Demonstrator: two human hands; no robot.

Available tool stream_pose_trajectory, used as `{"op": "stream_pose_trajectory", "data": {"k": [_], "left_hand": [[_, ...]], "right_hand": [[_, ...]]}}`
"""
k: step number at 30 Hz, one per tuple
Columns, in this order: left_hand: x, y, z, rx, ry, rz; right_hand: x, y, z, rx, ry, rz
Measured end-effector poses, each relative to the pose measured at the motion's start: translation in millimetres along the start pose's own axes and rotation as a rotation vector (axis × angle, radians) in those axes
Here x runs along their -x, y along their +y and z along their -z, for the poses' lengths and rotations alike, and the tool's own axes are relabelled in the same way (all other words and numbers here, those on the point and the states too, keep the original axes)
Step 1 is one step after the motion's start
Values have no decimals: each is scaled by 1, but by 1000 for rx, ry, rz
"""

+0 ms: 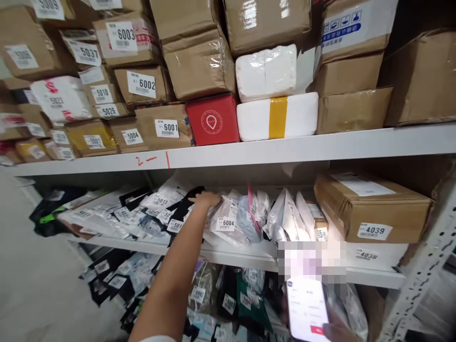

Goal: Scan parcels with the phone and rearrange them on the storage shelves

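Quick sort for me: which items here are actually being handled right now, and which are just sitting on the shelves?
In hand:
left hand on the soft bags by the 6004 parcel
right hand holding the phone

Just shelved:
red box
white foam box with yellow tape
carton 4039

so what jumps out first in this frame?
The bright red box with a white pin logo on the upper shelf, beside a white foam box banded in yellow tape. Below, the left hand reaches into numbered plastic mailer bags; the right hand holds a lit phone.
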State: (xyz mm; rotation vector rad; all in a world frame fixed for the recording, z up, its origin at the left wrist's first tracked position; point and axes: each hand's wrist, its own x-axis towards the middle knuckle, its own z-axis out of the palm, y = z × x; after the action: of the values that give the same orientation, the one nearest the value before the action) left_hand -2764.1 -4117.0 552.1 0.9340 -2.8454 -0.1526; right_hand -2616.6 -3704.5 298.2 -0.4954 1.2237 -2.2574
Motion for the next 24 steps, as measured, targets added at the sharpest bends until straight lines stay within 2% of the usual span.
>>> {"op": "stream_pose_trajectory", "data": {"k": [2,4,5,7,9,13,17,20,24], "left_hand": [[-14,-21,-16,-29,-50,18],[-23,-30,-32,-59,-56,41],[-25,-32,-38,-79,-43,62],[-28,-34,-47,-122,1,100],[-28,-38,-53,-153,48,120],[-28,-49,-62,-162,101,140],[-24,-57,-64,-139,129,164],[-14,-64,-55,-106,172,116],[-3,-86,-35,-52,302,90]], "right_hand": [[-28,-5,-36,82,-136,40],[-60,-12,-77,191,-212,114],[-76,-15,-96,221,-200,148],[-104,-22,-126,249,-89,209],[-124,-28,-144,246,1,198],[-146,-34,-154,162,13,136],[-160,-32,-158,144,-29,138],[-166,-30,-161,120,-32,181],[-163,-28,-160,114,-7,196]]}}
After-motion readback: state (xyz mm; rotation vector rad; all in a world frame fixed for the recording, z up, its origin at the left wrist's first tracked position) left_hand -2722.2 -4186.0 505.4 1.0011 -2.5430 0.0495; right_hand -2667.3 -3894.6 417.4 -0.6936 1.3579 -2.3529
